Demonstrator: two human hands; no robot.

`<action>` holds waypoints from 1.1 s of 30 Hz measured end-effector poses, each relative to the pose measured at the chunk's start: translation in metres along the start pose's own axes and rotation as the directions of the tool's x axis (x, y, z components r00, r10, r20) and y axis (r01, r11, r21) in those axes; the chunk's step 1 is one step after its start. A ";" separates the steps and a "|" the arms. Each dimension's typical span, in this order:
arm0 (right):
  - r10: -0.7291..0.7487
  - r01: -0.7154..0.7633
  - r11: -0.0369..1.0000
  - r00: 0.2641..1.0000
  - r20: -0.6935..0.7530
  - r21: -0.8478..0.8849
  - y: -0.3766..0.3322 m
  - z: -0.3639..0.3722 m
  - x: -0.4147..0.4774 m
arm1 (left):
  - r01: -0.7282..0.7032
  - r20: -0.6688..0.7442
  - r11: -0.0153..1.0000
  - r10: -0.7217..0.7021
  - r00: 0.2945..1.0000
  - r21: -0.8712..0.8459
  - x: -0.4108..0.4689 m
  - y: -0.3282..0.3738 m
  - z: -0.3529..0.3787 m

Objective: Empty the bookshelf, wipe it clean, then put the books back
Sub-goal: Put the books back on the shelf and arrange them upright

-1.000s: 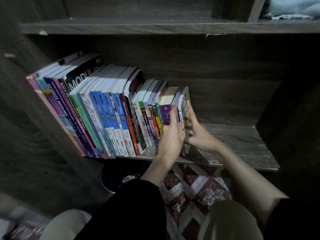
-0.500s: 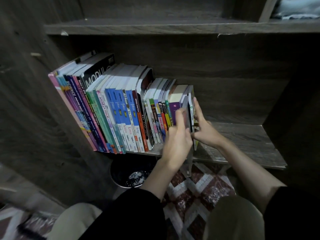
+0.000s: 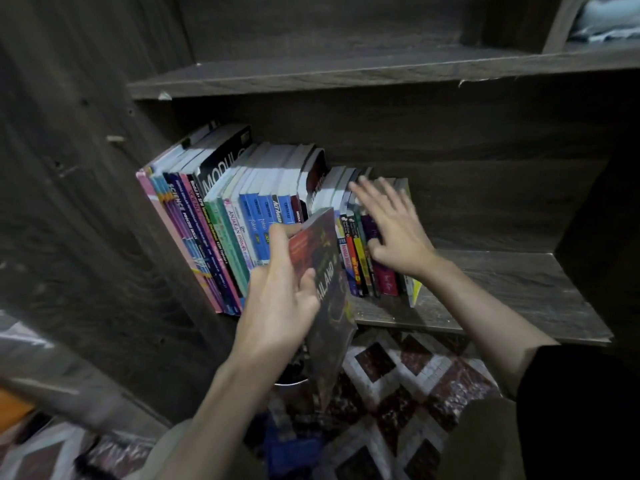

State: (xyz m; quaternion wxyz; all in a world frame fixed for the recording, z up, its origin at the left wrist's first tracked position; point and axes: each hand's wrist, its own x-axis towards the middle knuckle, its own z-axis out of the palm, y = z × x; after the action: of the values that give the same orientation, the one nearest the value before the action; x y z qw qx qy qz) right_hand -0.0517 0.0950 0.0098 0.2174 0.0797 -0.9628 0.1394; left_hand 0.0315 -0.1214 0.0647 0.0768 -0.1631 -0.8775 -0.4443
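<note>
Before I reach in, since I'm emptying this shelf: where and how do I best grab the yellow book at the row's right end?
Probably pinch the yellow book at its front edge, coming from the right with the right hand. It stands last, right cover exposed beside bare shelf, left side against the other books. The left hand holds the dark book.

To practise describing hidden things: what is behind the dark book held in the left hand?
The row of books on the shelf stands behind the dark book; their tops show. It covers several lower spines.
</note>
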 end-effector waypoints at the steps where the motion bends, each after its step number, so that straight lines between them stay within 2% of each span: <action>1: -0.027 0.031 0.998 0.997 0.072 -0.052 0.001 0.000 0.004 | -0.014 -0.015 1.000 0.013 1.000 -0.024 0.001 0.002 -0.003; 3: -0.024 0.039 0.995 0.987 0.156 -0.097 0.003 -0.001 0.009 | -0.030 -0.035 0.997 0.028 0.999 -0.071 0.004 0.006 -0.008; 8: -0.041 0.047 0.997 0.995 0.094 -0.068 0.012 -0.006 0.001 | -0.083 -0.075 0.991 0.075 0.994 -0.108 0.010 0.012 -0.010; 16: -0.046 0.047 0.999 0.995 0.091 -0.012 0.024 -0.020 -0.013 | -0.200 -0.133 0.979 0.192 0.972 -0.048 0.039 0.033 0.003; 24: -0.026 0.026 1.000 0.994 0.102 0.004 0.024 -0.020 -0.013 | -0.284 -0.083 0.953 0.293 0.953 0.106 0.081 0.051 0.024; 29: -0.006 0.005 1.000 0.993 0.115 0.004 0.021 -0.021 -0.014 | -0.348 -0.147 0.933 0.358 0.922 0.092 0.102 0.042 0.054; 31: -0.001 0.000 1.000 0.994 0.109 0.009 0.020 -0.022 -0.014 | -0.347 -0.171 0.933 0.359 0.918 0.095 0.109 0.034 0.071; 33: -0.002 0.001 1.000 0.994 0.110 0.005 0.019 -0.022 -0.014 | -0.293 -0.174 0.939 0.324 0.930 0.179 0.115 0.021 0.089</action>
State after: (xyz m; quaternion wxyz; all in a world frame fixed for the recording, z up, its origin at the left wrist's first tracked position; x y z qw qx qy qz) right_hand -0.0351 0.1209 0.0181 0.1639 0.0884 -0.9729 0.1370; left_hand -0.0677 -0.0126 0.0599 0.2459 -0.2474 -0.8594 -0.3738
